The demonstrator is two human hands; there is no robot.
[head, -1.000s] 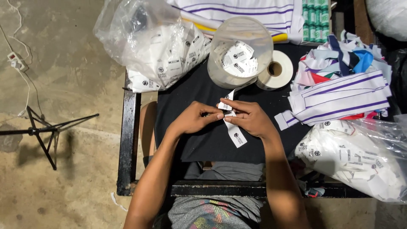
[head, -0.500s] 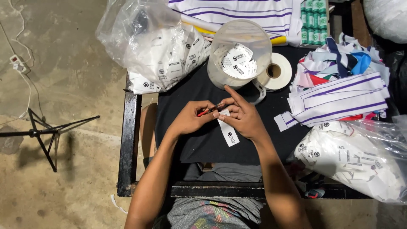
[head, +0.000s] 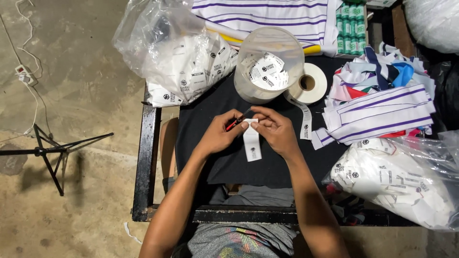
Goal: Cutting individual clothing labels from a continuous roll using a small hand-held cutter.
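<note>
White woven label tape [head: 252, 143] hangs from the person's two hands over a black cloth [head: 224, 162] spread on a dark metal-framed table [head: 143, 167]. The left hand [head: 220, 136] is closed around small red-handled snips [head: 235, 123], whose tip sits right at the top edge of the strip. The right hand [head: 277, 131] pinches that same top edge between thumb and fingertips, so the strip dangles straight down between the wrists. Whether the blades are open or already closed on the tape is too small to tell.

Just beyond the hands stands a clear plastic tub [head: 267, 64] holding a loose heap of cut labels, and beside it a roll of tape [head: 310, 83] with a free end trailing down onto the cloth. Two clear bags, a bag at the far left [head: 177, 52] and a bag at the near right [head: 397, 181], are both stuffed with labels. Striped fabric pieces [head: 377, 110] lie stacked to the right.

Judging from how things lie, much cutting looks done: the tub and both bags are well filled. A good deal of tape is left on the roll, and the strip in hand is not yet in the tub.
</note>
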